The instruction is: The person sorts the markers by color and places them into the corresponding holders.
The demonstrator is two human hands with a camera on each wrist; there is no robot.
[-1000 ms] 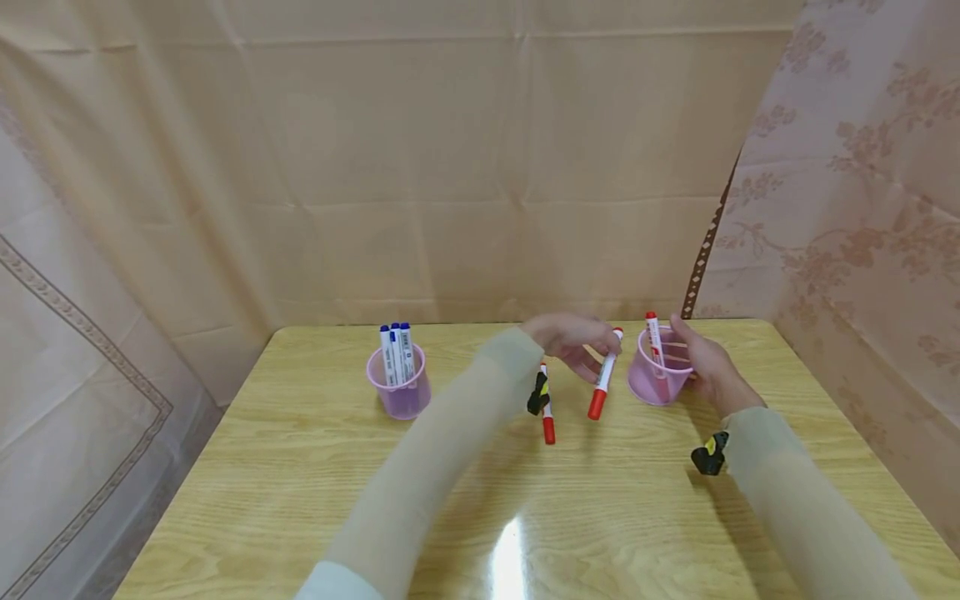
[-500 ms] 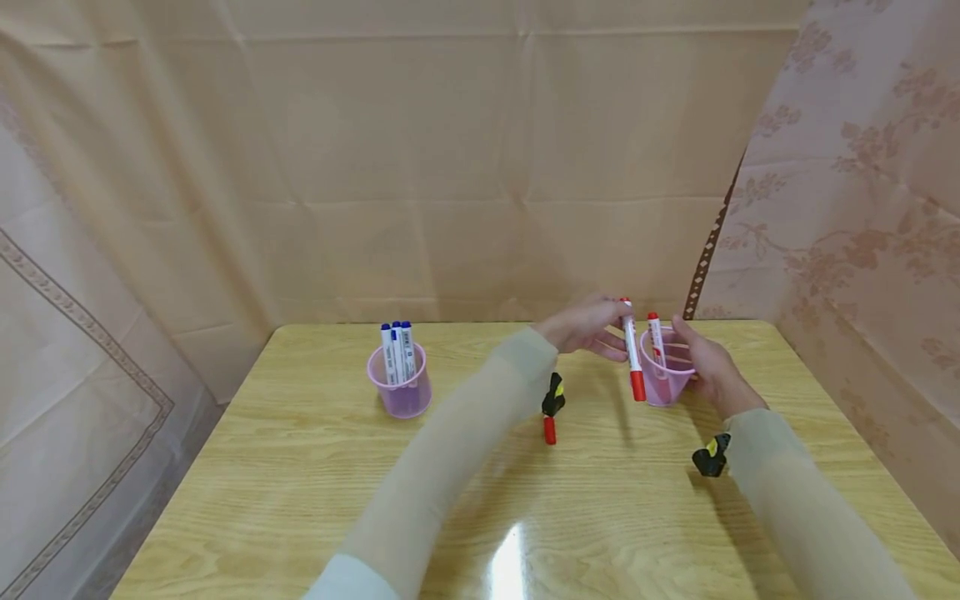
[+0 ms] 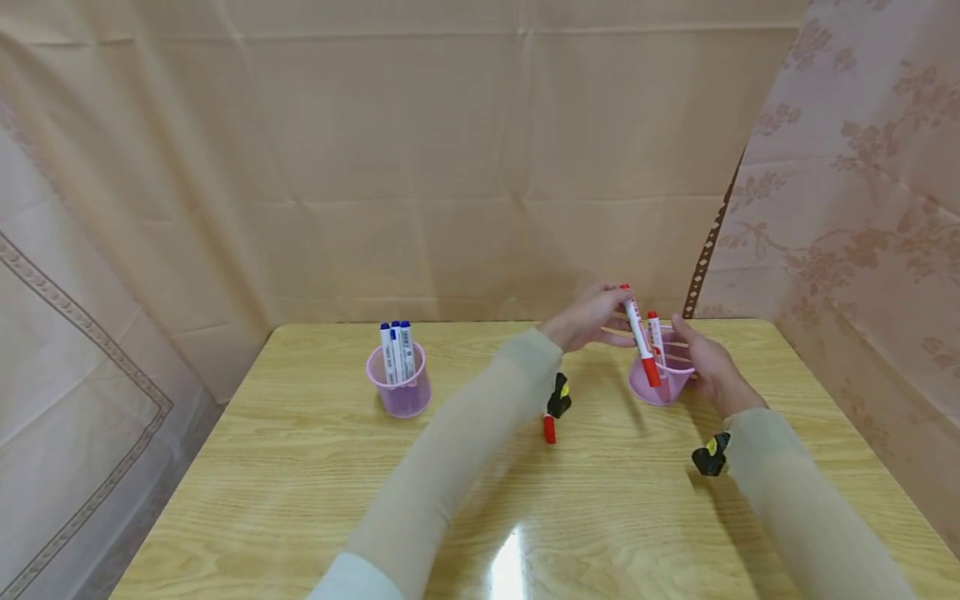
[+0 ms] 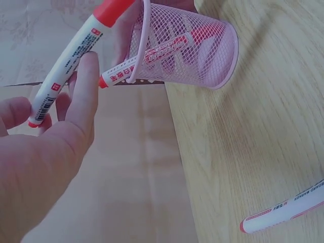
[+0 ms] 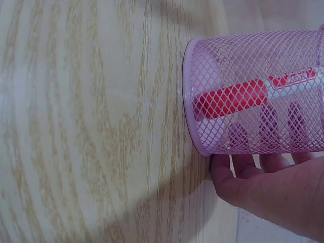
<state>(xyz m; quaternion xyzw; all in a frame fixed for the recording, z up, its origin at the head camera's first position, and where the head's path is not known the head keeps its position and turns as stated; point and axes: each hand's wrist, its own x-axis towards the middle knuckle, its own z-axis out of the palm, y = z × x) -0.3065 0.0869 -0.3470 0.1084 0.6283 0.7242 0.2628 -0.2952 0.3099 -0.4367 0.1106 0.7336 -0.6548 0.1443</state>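
My left hand [image 3: 588,321] pinches a red whiteboard marker [image 3: 638,329] near its end, between thumb and fingers. The marker slants with its red cap [image 4: 112,10] downward, overlapping the rim of a pink mesh pen cup [image 3: 671,385] in the head view. Around the far right side of that cup, my right hand [image 3: 712,371] holds it, fingers showing through the mesh in the right wrist view. One red marker [image 5: 238,97] leans inside the cup, cap at the bottom. Another red marker [image 4: 278,212] lies on the table, partly hidden under my left wrist in the head view.
On the left of the wooden table [image 3: 300,467] stands a second pink mesh cup [image 3: 405,402] with several blue-capped markers [image 3: 397,354]. A beige curtain [image 3: 465,167] hangs behind the table's back edge, and a floral cloth [image 3: 862,208] hangs at the right.
My left hand has carried its red marker right and up, from over the table to the cup's rim, turning the cap toward the cup. The right hand and cup stay put.
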